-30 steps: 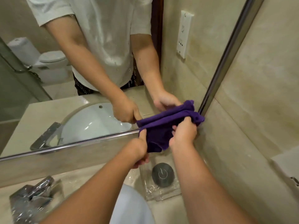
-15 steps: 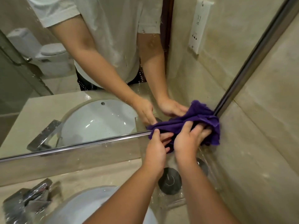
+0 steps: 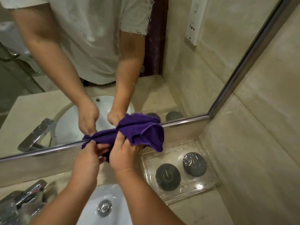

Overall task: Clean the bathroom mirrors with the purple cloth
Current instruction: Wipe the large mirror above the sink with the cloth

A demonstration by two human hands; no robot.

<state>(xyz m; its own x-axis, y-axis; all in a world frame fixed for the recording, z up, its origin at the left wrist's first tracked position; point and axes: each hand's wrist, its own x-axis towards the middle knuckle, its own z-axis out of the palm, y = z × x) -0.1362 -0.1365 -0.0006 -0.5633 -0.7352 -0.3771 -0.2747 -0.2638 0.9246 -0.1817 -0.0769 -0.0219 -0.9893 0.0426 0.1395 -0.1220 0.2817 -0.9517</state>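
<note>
The purple cloth (image 3: 146, 135) is bunched against the mirror's lower metal frame (image 3: 186, 120), left of the corner. My left hand (image 3: 88, 157) pinches the cloth's left end at the frame. My right hand (image 3: 125, 153) grips the cloth's middle from below. The mirror (image 3: 186, 78) above shows water drops and the reflection of both hands, the cloth and a person's torso.
A clear tray (image 3: 204, 190) with two dark round lids sits in the counter's right corner. The white basin (image 3: 112, 207) with its metal drain lies below my arms. A chrome tap (image 3: 24, 202) stands at lower left. The tiled side wall (image 3: 259, 135) closes the right.
Both hands and the cloth have slid left along the mirror's bottom frame, away from the corner. The view has tilted down, so the tray's second lid and the basin drain now show.
</note>
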